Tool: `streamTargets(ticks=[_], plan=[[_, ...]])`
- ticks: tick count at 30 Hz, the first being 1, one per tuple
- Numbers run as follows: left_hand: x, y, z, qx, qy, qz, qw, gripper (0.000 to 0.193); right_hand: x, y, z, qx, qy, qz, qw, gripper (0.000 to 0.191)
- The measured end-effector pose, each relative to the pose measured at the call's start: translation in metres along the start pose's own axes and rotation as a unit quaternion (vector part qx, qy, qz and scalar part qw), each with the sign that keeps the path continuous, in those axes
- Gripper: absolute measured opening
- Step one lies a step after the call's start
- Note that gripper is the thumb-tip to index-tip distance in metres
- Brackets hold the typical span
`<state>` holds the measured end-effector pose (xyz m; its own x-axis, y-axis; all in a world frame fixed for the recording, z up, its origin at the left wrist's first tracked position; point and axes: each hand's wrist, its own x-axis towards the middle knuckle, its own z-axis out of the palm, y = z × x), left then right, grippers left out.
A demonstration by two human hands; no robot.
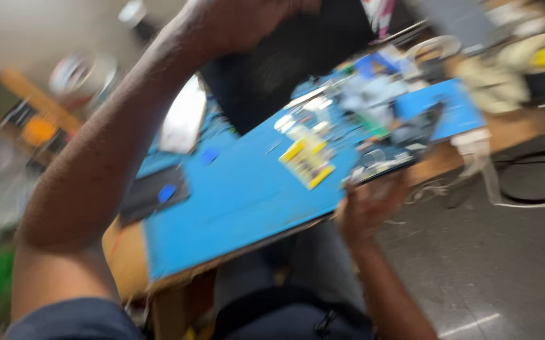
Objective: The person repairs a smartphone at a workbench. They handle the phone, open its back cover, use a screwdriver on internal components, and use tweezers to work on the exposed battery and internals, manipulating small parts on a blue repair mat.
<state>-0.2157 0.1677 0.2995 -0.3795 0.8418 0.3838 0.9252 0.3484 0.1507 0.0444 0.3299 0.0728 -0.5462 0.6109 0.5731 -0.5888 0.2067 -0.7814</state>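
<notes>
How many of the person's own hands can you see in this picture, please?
2. The left hand is raised at the top edge, above the blue mat, partly cut off. The right hand is at the mat's near edge by a dark device. Blur hides the fingers.

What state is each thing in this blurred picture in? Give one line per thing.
Left hand: raised towards the camera, grip hidden.
Right hand: at the mat's near edge, grip blurred.
Blue work mat: flat on the bench, littered with parts.
Yellow part: lying on the mat.
</notes>
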Motion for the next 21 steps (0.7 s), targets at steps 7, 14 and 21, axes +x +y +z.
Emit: streamTargets(ticks=[7,14,21], plan=[[-0.213,0.079,0.043,-0.196,-0.12,-0.158,0.96,0.049,-0.005,-0.036,0.02,0.083,-0.137,-0.06,0.985,0.063],[-0.335,0.108,-0.038,0.0,-0.005,-0.164,0.987,0.064,0.001,-0.12,0.058,-0.172,-0.433,-0.157,0.871,0.062],[-0.415,0.158,-0.036,0.004,0.023,-0.213,0.977,0.072,0.016,-0.148,0.149,-0.233,-0.652,-0.182,0.698,0.071]])
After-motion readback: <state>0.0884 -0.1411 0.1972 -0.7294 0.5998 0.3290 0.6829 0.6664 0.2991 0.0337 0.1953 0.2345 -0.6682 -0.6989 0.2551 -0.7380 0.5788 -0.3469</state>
